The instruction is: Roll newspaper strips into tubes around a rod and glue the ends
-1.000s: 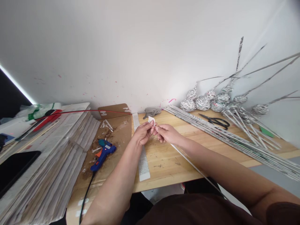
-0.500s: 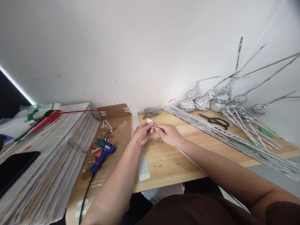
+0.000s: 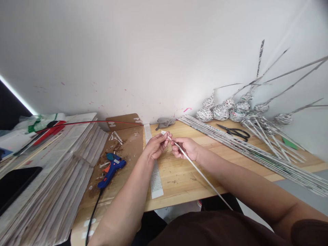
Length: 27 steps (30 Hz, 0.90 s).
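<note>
Between my hands runs a thin white paper stick (image 3: 202, 175), slanting from the fingertips down to the right over the table's front edge. My left hand (image 3: 156, 145) pinches its upper end, where a small white paper tip shows above the thumb. Just to the right, my right hand (image 3: 185, 148) has its thumb and fingers closed round the stick a little below that end. Under and behind my left hand lies a flat printed paper strip (image 3: 156, 181) on the wooden table.
A blue glue gun (image 3: 112, 171) lies on cardboard at the left, beside a tall newspaper stack (image 3: 66, 177). Rolled paper sticks (image 3: 230, 143), black scissors (image 3: 237, 133) and woven paper shapes (image 3: 220, 112) are at the right. A grey cloth (image 3: 165, 123) sits by the wall.
The stick now shows in full view above my right forearm, where before it was mostly hidden below it. My right hand has turned, showing its curled fingers.
</note>
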### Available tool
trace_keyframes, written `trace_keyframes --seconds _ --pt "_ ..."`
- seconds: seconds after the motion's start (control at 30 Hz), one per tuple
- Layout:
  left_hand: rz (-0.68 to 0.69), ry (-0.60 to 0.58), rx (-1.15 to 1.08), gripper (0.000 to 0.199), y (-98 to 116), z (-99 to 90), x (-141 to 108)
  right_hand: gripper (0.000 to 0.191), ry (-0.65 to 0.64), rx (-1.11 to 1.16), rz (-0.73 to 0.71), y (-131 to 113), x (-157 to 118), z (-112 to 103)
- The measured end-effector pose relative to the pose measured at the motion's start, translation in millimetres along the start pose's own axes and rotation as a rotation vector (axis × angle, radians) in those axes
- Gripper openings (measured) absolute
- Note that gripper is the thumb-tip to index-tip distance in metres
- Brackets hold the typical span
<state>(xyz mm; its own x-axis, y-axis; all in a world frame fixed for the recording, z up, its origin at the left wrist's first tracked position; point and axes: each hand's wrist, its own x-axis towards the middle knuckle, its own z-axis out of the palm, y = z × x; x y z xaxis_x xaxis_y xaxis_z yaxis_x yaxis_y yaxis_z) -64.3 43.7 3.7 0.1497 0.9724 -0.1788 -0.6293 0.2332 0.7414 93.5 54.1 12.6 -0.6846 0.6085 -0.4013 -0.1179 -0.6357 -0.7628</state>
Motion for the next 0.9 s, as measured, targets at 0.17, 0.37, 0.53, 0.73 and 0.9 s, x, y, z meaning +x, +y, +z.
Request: trace_keyframes --seconds 0.17,0.37,0.53,0.73,0.9 --pt "0.009 0.020 0.015 0.009 0 0.4 0 0.032 0.146 -0.337 -0.179 2 -1 0" --pt "0.026 0.070 0.029 0.007 0 1.0 0 0.032 0.276 -0.838 -0.478 7 -5 4" --pt "0.007 0.039 0.005 0.009 -1 -1.4 1 0.032 0.127 -0.382 -0.219 3 -2 4" --pt "0.011 0.021 0.013 0.011 -1 -1.8 0 0.022 -0.040 -0.013 -0.001 1 -4 1" --pt "0.023 0.093 0.028 0.010 2 -2.2 -1 0.036 0.018 -0.281 -0.126 11 -19 -1"
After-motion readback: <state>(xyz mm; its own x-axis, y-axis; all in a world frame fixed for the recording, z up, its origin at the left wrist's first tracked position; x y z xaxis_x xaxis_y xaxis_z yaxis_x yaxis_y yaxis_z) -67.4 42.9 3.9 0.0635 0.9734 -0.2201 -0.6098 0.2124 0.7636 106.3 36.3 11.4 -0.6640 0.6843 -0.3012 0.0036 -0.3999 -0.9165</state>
